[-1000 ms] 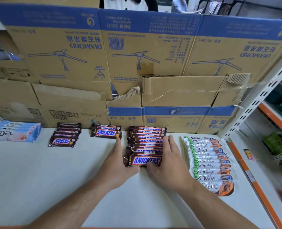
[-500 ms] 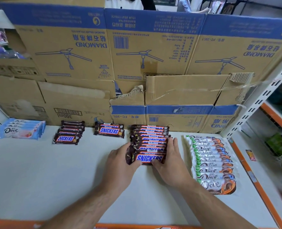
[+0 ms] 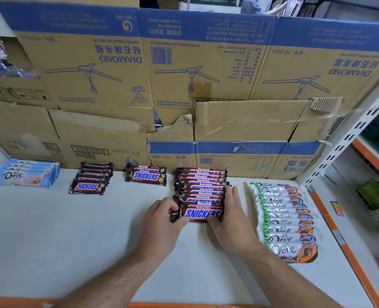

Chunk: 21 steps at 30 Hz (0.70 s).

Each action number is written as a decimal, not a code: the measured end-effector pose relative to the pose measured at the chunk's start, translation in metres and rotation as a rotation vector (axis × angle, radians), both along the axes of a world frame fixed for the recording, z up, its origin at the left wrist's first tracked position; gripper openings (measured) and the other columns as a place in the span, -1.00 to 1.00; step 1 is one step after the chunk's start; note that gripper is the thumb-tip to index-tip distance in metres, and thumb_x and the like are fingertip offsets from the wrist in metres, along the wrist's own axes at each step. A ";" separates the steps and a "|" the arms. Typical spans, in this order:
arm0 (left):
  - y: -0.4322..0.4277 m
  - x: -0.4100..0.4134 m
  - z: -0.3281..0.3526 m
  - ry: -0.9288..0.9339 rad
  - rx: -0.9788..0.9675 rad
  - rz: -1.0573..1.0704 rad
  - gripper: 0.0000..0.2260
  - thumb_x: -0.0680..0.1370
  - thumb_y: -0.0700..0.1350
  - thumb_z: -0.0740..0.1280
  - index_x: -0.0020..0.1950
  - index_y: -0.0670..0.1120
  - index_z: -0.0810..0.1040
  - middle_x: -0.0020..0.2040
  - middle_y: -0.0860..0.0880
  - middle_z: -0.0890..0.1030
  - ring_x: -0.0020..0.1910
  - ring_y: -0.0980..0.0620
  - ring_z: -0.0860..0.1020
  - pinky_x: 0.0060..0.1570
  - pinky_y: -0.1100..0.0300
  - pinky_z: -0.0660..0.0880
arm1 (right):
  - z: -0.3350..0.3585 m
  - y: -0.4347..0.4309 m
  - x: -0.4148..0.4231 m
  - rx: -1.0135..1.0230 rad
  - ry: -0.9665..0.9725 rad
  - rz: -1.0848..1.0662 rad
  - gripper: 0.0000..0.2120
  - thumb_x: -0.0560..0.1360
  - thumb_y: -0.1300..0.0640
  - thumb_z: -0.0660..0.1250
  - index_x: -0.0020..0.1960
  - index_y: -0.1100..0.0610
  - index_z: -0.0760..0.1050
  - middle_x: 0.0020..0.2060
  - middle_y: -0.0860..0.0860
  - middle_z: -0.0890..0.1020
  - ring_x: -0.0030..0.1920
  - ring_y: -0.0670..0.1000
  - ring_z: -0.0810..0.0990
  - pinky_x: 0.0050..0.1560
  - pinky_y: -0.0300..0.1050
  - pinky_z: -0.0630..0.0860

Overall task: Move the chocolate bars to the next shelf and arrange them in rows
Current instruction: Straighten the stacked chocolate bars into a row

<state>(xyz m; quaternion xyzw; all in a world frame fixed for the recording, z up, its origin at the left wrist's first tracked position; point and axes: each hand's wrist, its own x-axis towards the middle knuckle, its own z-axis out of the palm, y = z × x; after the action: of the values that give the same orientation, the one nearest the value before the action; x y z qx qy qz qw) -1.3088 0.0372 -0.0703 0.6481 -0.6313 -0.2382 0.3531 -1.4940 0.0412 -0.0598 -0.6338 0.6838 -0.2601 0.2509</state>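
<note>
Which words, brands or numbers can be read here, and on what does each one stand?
"SNICKERS": front bar, left stack, pair.
"Dove": blue packs, white packs.
"DIAMOND", upside down: big box.
"YOUR BEST CHOICE", upside down: its blue band.
"300ml", upside down: low box.
"FC-30L", upside down: blue-edged box.
Small print: too blurred to read.

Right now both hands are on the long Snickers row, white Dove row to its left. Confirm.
Wrong side: in the head view the white Dove row lies right of the long Snickers row. The left hand and right hand are on it.
</note>
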 end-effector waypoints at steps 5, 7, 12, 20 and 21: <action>0.001 -0.001 0.003 0.032 0.039 0.012 -0.74 0.36 -0.04 0.55 -0.07 0.01 0.52 -0.21 0.13 0.54 -0.21 0.19 0.46 -0.14 0.14 0.49 | -0.003 0.000 0.000 0.000 0.010 0.000 -0.16 0.53 0.09 0.33 0.59 0.13 -0.15 0.59 -0.04 -0.10 0.56 -0.13 -0.22 0.47 -0.19 0.08; 0.001 -0.001 0.003 0.026 0.048 0.006 -0.74 0.36 -0.04 0.55 -0.07 0.03 0.52 -0.18 0.12 0.54 -0.19 0.17 0.46 -0.13 0.15 0.49 | -0.002 -0.001 0.001 -0.001 0.023 -0.004 -0.16 0.53 0.08 0.33 0.59 0.14 -0.15 0.59 -0.03 -0.10 0.56 -0.12 -0.22 0.48 -0.18 0.09; -0.001 0.002 0.004 -0.081 -0.099 -0.039 -0.65 0.33 0.00 0.52 0.06 0.02 0.51 0.02 0.13 0.52 0.04 0.08 0.47 0.03 0.17 0.47 | 0.004 0.004 0.003 -0.039 0.104 -0.015 -0.16 0.49 0.00 0.34 0.59 0.13 -0.07 0.58 0.07 -0.03 0.58 0.00 -0.15 0.51 -0.13 0.06; -0.015 0.000 0.030 -0.277 -0.093 -0.300 -0.39 0.44 0.09 0.35 0.47 -0.03 0.36 0.43 0.07 0.39 0.42 0.06 0.33 0.40 0.17 0.26 | 0.016 0.019 0.006 -0.244 0.416 0.084 -0.30 0.36 -0.09 0.29 0.45 0.15 0.33 0.41 0.08 0.40 0.47 0.11 0.27 0.51 -0.03 0.17; -0.017 -0.001 0.032 -0.213 -0.037 -0.297 -0.37 0.45 0.08 0.37 0.49 -0.02 0.31 0.42 0.08 0.39 0.41 0.08 0.33 0.37 0.20 0.26 | 0.017 0.018 0.006 -0.217 0.354 0.081 -0.29 0.36 -0.08 0.30 0.46 0.14 0.30 0.41 0.05 0.39 0.47 0.07 0.24 0.51 -0.10 0.15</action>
<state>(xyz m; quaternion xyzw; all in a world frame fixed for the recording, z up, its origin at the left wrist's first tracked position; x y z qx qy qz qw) -1.3096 0.0205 -0.0381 0.5627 -0.7581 -0.2063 0.2571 -1.4882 0.0596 -0.0427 -0.7198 0.6594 -0.2064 0.0672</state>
